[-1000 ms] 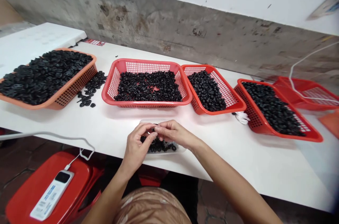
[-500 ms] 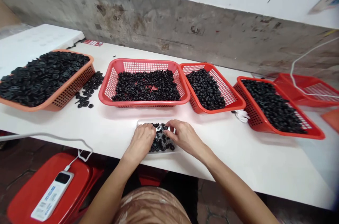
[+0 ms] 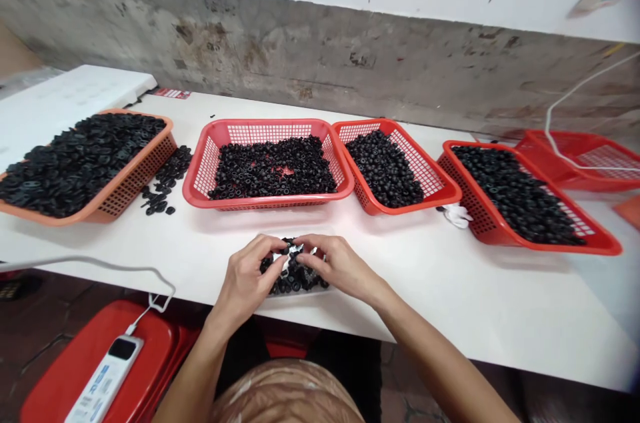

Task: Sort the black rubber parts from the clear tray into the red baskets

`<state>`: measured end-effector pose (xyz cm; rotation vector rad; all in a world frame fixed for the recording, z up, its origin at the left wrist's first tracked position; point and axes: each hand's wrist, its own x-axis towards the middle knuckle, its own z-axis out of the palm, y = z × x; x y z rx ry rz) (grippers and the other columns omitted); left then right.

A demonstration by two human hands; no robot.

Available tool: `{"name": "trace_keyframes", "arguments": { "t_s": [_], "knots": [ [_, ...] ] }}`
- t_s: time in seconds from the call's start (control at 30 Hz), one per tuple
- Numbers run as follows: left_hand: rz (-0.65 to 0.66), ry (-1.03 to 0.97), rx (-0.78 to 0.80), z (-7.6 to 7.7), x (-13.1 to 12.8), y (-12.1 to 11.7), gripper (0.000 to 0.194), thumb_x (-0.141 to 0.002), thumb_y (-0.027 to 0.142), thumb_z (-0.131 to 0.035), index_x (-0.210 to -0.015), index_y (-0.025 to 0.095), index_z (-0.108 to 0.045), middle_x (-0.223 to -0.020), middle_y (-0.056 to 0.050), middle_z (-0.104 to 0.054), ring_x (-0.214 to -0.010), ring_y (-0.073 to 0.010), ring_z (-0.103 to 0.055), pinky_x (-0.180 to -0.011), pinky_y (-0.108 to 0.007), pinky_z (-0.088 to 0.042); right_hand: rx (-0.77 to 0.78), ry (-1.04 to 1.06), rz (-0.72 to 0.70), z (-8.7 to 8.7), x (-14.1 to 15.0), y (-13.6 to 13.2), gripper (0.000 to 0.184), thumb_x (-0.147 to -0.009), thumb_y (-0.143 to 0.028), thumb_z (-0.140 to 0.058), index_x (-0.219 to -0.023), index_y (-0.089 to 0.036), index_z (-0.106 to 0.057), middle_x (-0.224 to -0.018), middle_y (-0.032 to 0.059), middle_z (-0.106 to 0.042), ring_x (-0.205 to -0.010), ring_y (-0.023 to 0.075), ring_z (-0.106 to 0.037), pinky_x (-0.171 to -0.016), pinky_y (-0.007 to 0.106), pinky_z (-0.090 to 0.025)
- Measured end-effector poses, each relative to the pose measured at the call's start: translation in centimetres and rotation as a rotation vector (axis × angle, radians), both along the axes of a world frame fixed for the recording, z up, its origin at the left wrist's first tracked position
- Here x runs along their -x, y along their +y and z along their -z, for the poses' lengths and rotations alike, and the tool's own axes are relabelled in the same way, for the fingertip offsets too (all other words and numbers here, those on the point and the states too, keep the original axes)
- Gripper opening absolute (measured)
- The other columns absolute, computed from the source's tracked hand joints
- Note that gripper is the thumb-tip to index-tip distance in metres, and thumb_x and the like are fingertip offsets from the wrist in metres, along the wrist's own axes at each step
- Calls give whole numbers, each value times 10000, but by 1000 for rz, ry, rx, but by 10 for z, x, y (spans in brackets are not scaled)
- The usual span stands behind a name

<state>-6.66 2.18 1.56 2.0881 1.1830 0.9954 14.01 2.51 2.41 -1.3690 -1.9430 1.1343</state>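
Close to the front edge of the white table (image 3: 440, 289), a shallow see-through tray (image 3: 303, 294) holds small black rings (image 3: 295, 283), set squarely under both hands — probably so that anything dropped lands back among the rest. Over it, the left hand (image 3: 247, 279) and right hand (image 3: 343, 266) meet almost tip to tip, each thumb and forefinger bent to a narrow gap; dark bits show between them, but I cannot tell which hand, if either, grips one. Just beyond stands a pinkish-red basket (image 3: 270, 203), touching a red basket (image 3: 425, 207) — an arc seemingly arranged for easy reach. Farther right sits another red basket (image 3: 480, 209); leftward, an orange basket (image 3: 143, 173), heaped high, has loose black pieces (image 3: 173, 166) beside it.
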Motion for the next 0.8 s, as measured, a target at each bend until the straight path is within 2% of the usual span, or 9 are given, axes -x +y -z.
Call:
{"name": "trace_keyframes", "arguments": {
  "t_s": [0.13,0.3,0.43,0.5,0.57,0.67,0.73,0.8],
  "knots": [
    [-15,-75,-32,0,-2,-5,156,-917,151,-594,-1049,215,-645,-992,-55,-692,-879,-183,-651,-785,-291,-503,205,320,8,3,5,-1,311,-965,-404,-505,-1048,-173,-696,-775,-3,-646,-538,79,-488,-510,194,-376],
    [25,-139,-14,0,-6,-7,187,-916,120,-584,-1049,219,-672,-1015,-69,-700,-965,-205,-657,-842,-316,-513,320,538,130,9,14,-1,370,-871,-521,-621,-845,-157,-684,-693,-15,-606,-466,50,-404,-416,173,-279],
    [2,-237,45,2,-11,-9,158,-916,142,-600,-994,216,-715,-1003,-75,-698,-964,-201,-659,-844,-310,-524,377,644,230,12,19,0,380,-779,-535,-711,-826,-158,-700,-668,-18,-610,-429,39,-369,-390,176,-258],
    [-42,-352,143,5,-14,-11,123,-900,177,-631,-950,211,-739,-1027,-80,-693,-976,-202,-662,-838,-300,-533,381,665,277,10,20,-1,376,-750,-524,-737,-837,-159,-718,-655,-15,-616,-424,42,-373,-391,181,-273],
    [-86,-521,323,8,-18,-11,130,-859,211,-684,-979,207,-735,-1050,-77,-696,-945,-194,-677,-819,-288,-548,370,670,302,8,22,-3,371,-743,-512,-748,-857,-160,-736,-641,-11,-619,-426,49,-377,-395,187,-285],
    [-137,-754,610,9,-22,-12,351,-761,229,-775,-1098,195,-683,-983,-55,-724,-820,-154,-697,-771,-255,-560,315,643,296,5,24,-7,340,-760,-483,-743,-875,-163,-757,-604,-9,-611,-436,58,-377,-411,195,-297],
    [-159,-834,702,7,-23,-12,384,-705,230,-815,-1063,179,-685,-920,-41,-733,-763,-141,-701,-744,-241,-563,250,603,297,3,25,-9,307,-781,-462,-727,-874,-172,-766,-596,-3,-613,-456,72,-400,-428,202,-319],
    [-172,-856,726,6,-23,-12,307,-686,241,-826,-960,167,-711,-863,-34,-735,-730,-150,-708,-722,-247,-569,174,545,314,1,25,-12,279,-801,-445,-704,-866,-182,-773,-628,12,-635,-502,96,-456,-458,215,-360]
  ]
}}
